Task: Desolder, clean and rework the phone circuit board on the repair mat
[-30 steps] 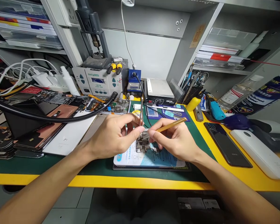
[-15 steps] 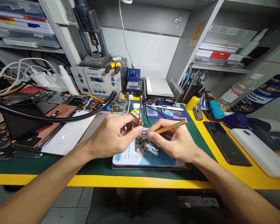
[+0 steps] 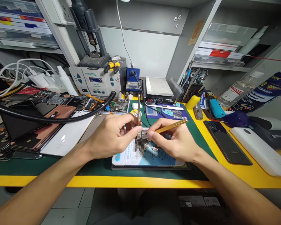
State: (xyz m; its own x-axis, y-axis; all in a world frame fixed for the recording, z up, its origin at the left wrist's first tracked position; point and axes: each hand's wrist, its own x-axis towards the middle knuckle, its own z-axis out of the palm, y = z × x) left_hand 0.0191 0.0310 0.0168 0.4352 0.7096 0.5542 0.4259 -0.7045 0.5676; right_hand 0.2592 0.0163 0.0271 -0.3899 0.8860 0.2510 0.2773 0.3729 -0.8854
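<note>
My left hand (image 3: 117, 132) is closed around slim metal tweezers (image 3: 138, 109), which stand nearly upright between thumb and fingers. The lower end of the tweezers is hidden by the fingers. In a pen-like grip, my right hand (image 3: 175, 137) holds a gold-handled knife (image 3: 174, 125); its flat metal blade points left, over a phone circuit board (image 3: 142, 145). Whether the blade touches the board I cannot tell. Both hands partly cover the board, which lies on a white and blue box-like pad (image 3: 128, 159) on the green mat.
Left of my hands lie phone parts and a white phone back (image 3: 65, 137), crossed by a thick black hose (image 3: 60, 119). Behind stand a soldering station (image 3: 97, 79) and a heating plate (image 3: 160, 87). On the right are a black phone (image 3: 227, 142) and a white power bank-like block (image 3: 259, 153).
The whole view has shifted slightly, so everything sits a little further left and up. Both hands keep their grips, with barely any movement over the board.
</note>
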